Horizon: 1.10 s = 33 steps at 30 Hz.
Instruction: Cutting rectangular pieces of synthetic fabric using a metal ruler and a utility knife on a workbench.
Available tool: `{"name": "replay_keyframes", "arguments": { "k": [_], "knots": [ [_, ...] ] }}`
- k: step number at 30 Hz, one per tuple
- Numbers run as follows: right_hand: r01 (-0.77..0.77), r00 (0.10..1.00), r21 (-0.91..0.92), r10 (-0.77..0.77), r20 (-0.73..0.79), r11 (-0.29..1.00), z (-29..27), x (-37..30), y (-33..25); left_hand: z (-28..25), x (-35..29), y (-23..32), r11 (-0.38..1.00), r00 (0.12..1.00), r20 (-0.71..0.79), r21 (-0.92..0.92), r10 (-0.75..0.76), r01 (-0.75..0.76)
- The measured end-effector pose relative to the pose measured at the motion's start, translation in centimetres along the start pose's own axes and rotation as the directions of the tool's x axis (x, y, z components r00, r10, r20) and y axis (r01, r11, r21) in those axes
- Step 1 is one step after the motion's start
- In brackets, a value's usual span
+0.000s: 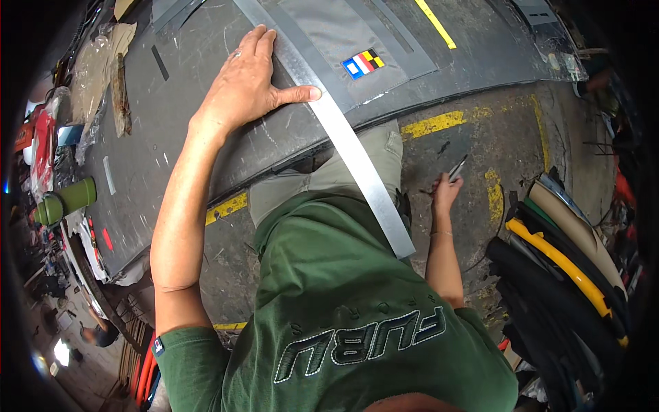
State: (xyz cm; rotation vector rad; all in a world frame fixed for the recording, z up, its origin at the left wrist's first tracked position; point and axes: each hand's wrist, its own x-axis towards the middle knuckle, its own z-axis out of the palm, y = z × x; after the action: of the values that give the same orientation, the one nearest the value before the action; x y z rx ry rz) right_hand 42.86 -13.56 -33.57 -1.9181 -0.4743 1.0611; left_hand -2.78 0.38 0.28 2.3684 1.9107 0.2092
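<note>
My left hand (pixel 248 86) lies flat on the table with its fingers stretched out, pressing on a long metal straightedge (pixel 350 145). Its thumb rests on top of the straightedge, and its fingertips touch the far part. The straightedge slants over the table's front edge, and its near end reaches my green shirt. Beside it on the table is a grey fabric panel (pixel 322 34) bearing a small patch of coloured flags (pixel 363 64). Away from the table, to the right of my body, my right hand (pixel 447 192) is closed around a slim silver pen-like tool (pixel 458 167), its tip pointing up and outward.
The dark, scratched table (pixel 185 147) ends just in front of me. A yellow strip (pixel 436 25) lies towards its far side. At left are a green roll (pixel 67 202) and plastic wrapping (pixel 93 75). Rolls of material, one yellow (pixel 559 264), stand at right by the marked floor (pixel 439 147).
</note>
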Motion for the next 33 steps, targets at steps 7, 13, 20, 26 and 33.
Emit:
{"name": "replay_keyframes", "arguments": {
  "k": [7, 13, 20, 26, 33],
  "knots": [
    [0.628, 0.732, 0.208, -0.660, 0.168, 0.750, 3.2, -9.6, -23.7, -0.6, -0.3, 0.3, 0.999, 0.999, 0.002, -0.014, -0.052, 0.052],
    [0.868, 0.357, 0.045, -0.685, 0.635, 0.495, 10.8, -18.4, -33.7, 0.0, 0.0, 0.4, 0.988, 0.995, -0.097, 0.151, 0.031, -0.016],
    [0.971, 0.155, 0.016, -0.685, 0.712, 0.237, 20.0, -21.3, -34.9, -0.3, 0.2, 0.5, 0.999, 0.999, -0.027, 0.029, 0.031, -0.030],
    [0.969, 0.219, -0.097, -0.605, 0.765, 0.228, 21.7, -21.2, -35.1, 0.0, -0.1, 0.6, 0.996, 0.996, -0.075, 0.078, 0.046, -0.040],
    [0.966, 0.229, -0.108, -0.578, 0.783, 0.236, 21.8, -21.3, -35.5, -0.5, -0.2, 0.8, 0.996, 0.996, -0.077, 0.082, 0.036, -0.029]
  ]
}}
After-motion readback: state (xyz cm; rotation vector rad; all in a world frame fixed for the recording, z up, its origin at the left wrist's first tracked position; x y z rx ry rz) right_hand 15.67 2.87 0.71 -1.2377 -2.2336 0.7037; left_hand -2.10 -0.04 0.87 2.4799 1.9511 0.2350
